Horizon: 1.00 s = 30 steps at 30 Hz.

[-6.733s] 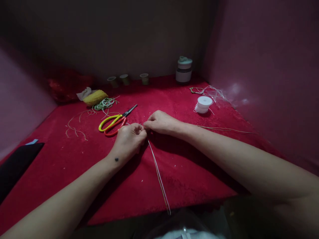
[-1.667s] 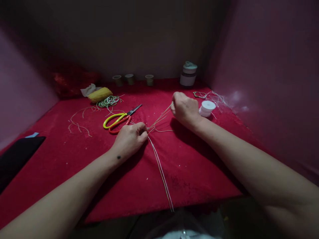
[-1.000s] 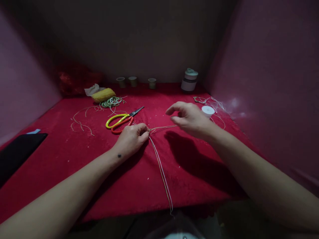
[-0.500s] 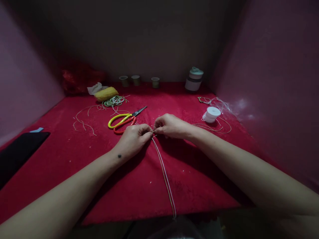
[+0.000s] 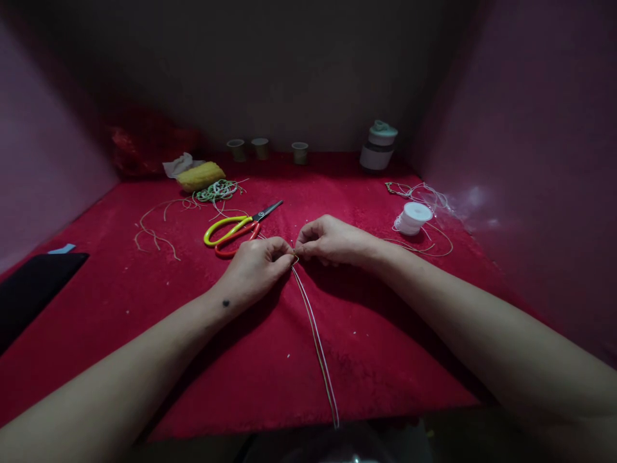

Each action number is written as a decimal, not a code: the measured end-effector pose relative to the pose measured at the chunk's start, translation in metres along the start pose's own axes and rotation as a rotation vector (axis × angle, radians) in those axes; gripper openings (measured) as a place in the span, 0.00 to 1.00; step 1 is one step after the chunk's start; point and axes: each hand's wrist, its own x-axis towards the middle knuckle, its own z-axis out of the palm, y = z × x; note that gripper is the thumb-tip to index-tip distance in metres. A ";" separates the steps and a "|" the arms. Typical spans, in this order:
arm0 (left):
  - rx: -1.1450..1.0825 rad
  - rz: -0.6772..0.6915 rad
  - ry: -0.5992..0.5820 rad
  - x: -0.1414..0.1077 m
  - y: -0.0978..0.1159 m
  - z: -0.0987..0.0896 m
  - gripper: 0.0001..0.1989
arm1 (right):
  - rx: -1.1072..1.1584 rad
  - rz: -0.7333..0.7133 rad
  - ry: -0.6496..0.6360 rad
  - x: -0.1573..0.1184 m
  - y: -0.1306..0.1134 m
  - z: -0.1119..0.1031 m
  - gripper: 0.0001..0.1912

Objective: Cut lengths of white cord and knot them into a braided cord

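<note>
Near the middle of the red cloth, my left hand (image 5: pixel 258 265) pinches the upper end of thin cords (image 5: pixel 315 337), thumb against forefinger. Close on its right, my right hand (image 5: pixel 330 239) is closed at the same spot, its fingertips on a thin strand that makes a small loop between the hands. From there the white and tan cords run down to the cloth's front edge. Scissors (image 5: pixel 238 228) with yellow and red handles lie beyond my left hand, their blades apart from the cords in my fingers.
A white spool (image 5: pixel 413 218) stands at the right, with loose cord around it. At the back are a lidded jar (image 5: pixel 378 146) and small spools (image 5: pixel 299 153). A yellow roll (image 5: pixel 201 176) and knotted green-white cord (image 5: pixel 219 191) lie back left, a black object (image 5: pixel 38 289) at the left edge.
The small strand between my fingertips now forms a loop, where a short end stuck out before. Both hands stay close together. The whole view has shifted slightly.
</note>
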 end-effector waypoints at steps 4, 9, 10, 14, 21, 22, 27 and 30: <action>0.028 0.018 0.002 0.000 -0.001 0.000 0.10 | -0.031 0.040 0.003 0.002 -0.001 0.002 0.07; 0.016 0.042 0.041 -0.002 -0.001 0.001 0.06 | -0.096 0.099 0.067 0.005 0.001 0.004 0.05; 0.002 0.044 0.047 -0.002 -0.001 0.001 0.06 | -0.108 0.101 0.088 0.005 0.002 0.004 0.05; -0.030 0.021 0.033 -0.002 -0.001 0.001 0.09 | -0.170 0.066 0.194 0.008 0.006 0.004 0.05; -0.037 0.017 0.056 -0.008 0.001 -0.002 0.07 | -0.249 0.049 0.288 0.009 0.007 0.002 0.05; -0.038 0.046 0.040 -0.010 0.002 -0.003 0.07 | -0.245 0.045 0.280 0.009 0.007 0.002 0.05; 0.235 0.364 -0.151 -0.020 0.010 -0.008 0.11 | -0.194 0.007 0.242 0.008 0.010 0.001 0.05; 0.444 0.445 -0.196 -0.021 0.010 -0.007 0.10 | -0.186 0.005 0.234 0.008 0.010 0.001 0.05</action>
